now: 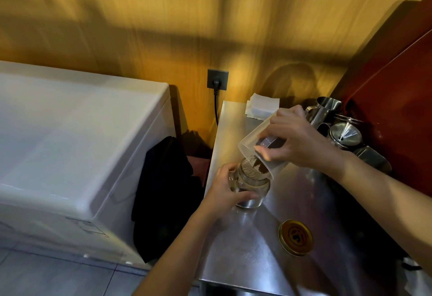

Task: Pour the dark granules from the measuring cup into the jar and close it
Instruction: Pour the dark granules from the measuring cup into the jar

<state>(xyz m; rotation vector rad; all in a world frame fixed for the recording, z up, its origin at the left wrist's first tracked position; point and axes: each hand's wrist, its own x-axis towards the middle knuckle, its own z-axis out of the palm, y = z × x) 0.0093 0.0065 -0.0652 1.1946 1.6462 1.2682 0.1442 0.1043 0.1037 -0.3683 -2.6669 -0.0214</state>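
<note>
Head view. The steel table [252,256] occupies the lower right of the frame. On it stands the clear glass jar [251,184], open-mouthed and upright. The left hand [224,187] wraps the jar from its 9 o'clock side, the grip clamped on the glass wall. Above the jar, toward 1 o'clock, the right hand [295,140] holds the translucent measuring cup [258,142] tipped steeply, its rim lowered over the jar mouth; this grip is clamped on the cup's body. Dark granules [259,168] lie gathered at the cup's lower lip, directly over the jar opening. A thin dark layer shows at the jar's base. The gold lid [295,237] lies flat on the table at 5 o'clock from the jar, well apart from it. Folded white napkins [263,107] sit at the table's far edge, 12 o'clock. Steel pitchers [327,108] cluster at 2 o'clock. A white appliance [70,143] stands at 9 o'clock, beside a dark cloth [166,193].
</note>
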